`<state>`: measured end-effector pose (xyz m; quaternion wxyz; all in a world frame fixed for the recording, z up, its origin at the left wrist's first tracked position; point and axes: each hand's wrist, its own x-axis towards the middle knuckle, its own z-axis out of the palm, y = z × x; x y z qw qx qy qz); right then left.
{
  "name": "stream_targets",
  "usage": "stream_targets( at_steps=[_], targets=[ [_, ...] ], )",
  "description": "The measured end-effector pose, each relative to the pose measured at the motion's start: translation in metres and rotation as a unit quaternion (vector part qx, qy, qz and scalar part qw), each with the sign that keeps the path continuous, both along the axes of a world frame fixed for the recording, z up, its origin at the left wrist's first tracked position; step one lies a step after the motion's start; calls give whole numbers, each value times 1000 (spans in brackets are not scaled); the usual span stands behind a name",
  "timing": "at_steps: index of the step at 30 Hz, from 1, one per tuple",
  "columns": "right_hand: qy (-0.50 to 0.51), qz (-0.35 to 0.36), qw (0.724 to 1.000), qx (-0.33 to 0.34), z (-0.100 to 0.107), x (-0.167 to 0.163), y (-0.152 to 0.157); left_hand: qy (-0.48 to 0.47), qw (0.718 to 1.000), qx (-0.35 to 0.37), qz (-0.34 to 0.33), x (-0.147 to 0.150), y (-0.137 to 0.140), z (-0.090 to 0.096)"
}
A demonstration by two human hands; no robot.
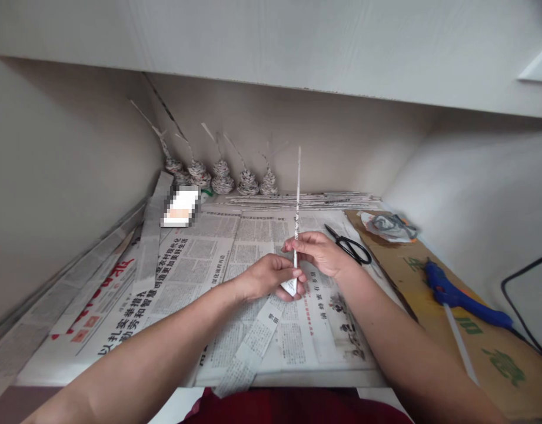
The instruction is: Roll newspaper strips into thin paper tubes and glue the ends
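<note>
A thin rolled newspaper tube (298, 200) stands nearly upright between my hands, over the newspaper-covered table. My left hand (273, 277) pinches its lower end, where a newspaper strip (257, 341) runs into the roll and trails down toward the table's front edge. Higher up, my right hand (317, 250) has its thumb and fingers closed round the same tube. Some of the fingertips are hidden behind the paper. Just beyond my right hand lie black-handled scissors (350, 244).
Several woven paper gourd shapes (222, 176) line the back wall, beside a bundle of paper tubes (332, 201). A blurred-out phone-like item (181, 206) and more newspaper strips (149, 253) lie left. At right, a blue glue gun (460, 294) and a crumpled grey bundle (388, 225) rest on cardboard (429, 347).
</note>
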<state>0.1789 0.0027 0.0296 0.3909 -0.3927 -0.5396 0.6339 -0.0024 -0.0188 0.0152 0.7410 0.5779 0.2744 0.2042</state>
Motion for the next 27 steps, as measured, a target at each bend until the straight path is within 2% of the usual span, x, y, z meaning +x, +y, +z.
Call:
stream_targets(
  at_steps=[4,9,16,21,24,27],
  targets=[
    [0,-49,999,-4,-2,-4,2,8,1000,6,2,0,-1,2],
    [-4,-61,998,-6,1,-6,1,15,1000,5,6,1,-2,7],
    [-45,-82,994,60,1,-7,2,28,999,12,-12,0,-4,9],
    [-113,-139,977,118,-1,-10,-1,22,1000,12,-15,-1,-2,3],
    [-99,-177,970,135,-1,-9,3,27,1000,9,-8,-1,-1,3],
    [-116,-257,950,137,5,12,22,36,999,4,-7,-1,-1,4]
  ],
)
